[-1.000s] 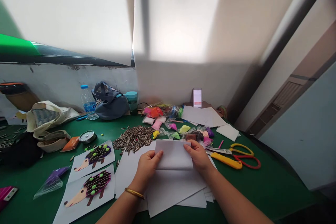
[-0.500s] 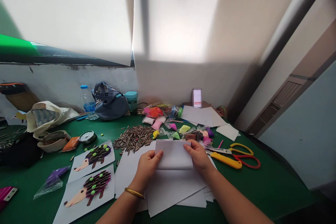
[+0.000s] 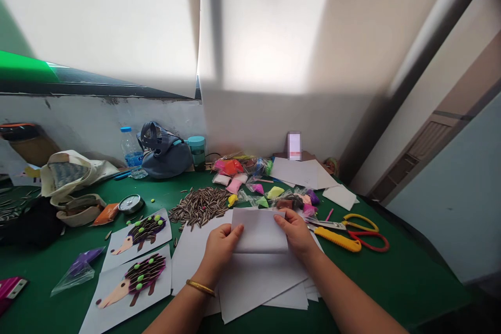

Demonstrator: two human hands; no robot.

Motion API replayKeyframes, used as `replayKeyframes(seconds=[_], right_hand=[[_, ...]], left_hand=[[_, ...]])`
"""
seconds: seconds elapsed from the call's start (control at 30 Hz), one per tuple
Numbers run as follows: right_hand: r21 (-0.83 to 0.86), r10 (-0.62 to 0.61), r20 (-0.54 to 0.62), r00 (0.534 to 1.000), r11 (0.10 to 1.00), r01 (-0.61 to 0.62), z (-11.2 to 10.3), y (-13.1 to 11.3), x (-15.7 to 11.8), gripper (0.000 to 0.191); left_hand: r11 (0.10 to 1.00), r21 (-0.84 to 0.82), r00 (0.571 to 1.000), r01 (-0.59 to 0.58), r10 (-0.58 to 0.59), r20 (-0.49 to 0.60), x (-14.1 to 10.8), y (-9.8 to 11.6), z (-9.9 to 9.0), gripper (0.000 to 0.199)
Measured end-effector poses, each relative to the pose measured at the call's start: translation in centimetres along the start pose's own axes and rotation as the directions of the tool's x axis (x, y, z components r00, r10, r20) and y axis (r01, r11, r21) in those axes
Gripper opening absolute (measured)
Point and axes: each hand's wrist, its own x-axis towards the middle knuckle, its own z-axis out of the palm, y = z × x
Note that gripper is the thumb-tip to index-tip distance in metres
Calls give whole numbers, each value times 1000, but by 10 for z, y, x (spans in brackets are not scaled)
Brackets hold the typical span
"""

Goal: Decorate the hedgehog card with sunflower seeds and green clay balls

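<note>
A small white sheet of paper (image 3: pixel 260 232) is held up between my two hands over a spread of larger white sheets (image 3: pixel 254 284) on the table. My left hand (image 3: pixel 224 242) pinches its left edge, thumb on top. At the upper right corner, my right hand (image 3: pixel 295 229) grips it with the thumb in front and fingers behind. Beyond the paper lies a heap of striped sunflower seeds (image 3: pixel 201 204). To the left are two cards with hedgehog pictures, the upper card (image 3: pixel 141 233) and the lower card (image 3: pixel 135 287), made with seeds and green dots.
Right of my hands lie red-and-yellow scissors (image 3: pixel 362 227) and a yellow-handled cutter (image 3: pixel 338 238). Bags of coloured clay (image 3: pixel 235 167) sit behind, near a propped phone (image 3: pixel 294 146). A round tin (image 3: pixel 131 204), a blue bag (image 3: pixel 166 154) and a water bottle (image 3: pixel 130 148) stand at the left.
</note>
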Motion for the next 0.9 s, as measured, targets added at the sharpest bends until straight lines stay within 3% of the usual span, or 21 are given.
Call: replayKeyframes(seconds=[0.2,0.3,0.47,0.57,0.7,0.8,0.9], right_hand=[[14,13,15,1000,1000,-13,-3,2,1,36],[-27,20,85,996,999,-17,-10,-1,1,33],[-294,79,297,951,956,12,-19,-26,0,18],[-461,142,393,908,885,61,-15,-43,-4,8],[-601,212,479,852,786,143,-6,-55,-9,10],[-663,175,478,861,715,223,-1,-55,-9,8],[-638,76,407,910,737,224,0,-49,-8,12]], left_hand=[[1000,7,1000,6,-6,-4,0,1,-1,55],[1000,27,1000,15,-16,22,1,2,-4,55],[992,128,994,-17,3,106,3,4,-7,53],[983,179,987,-39,10,158,1,5,-6,49],[970,234,977,-71,20,214,-5,6,-3,45],[973,220,972,-72,19,236,-7,8,-4,43],[999,-5,983,-46,47,179,-7,12,-4,41]])
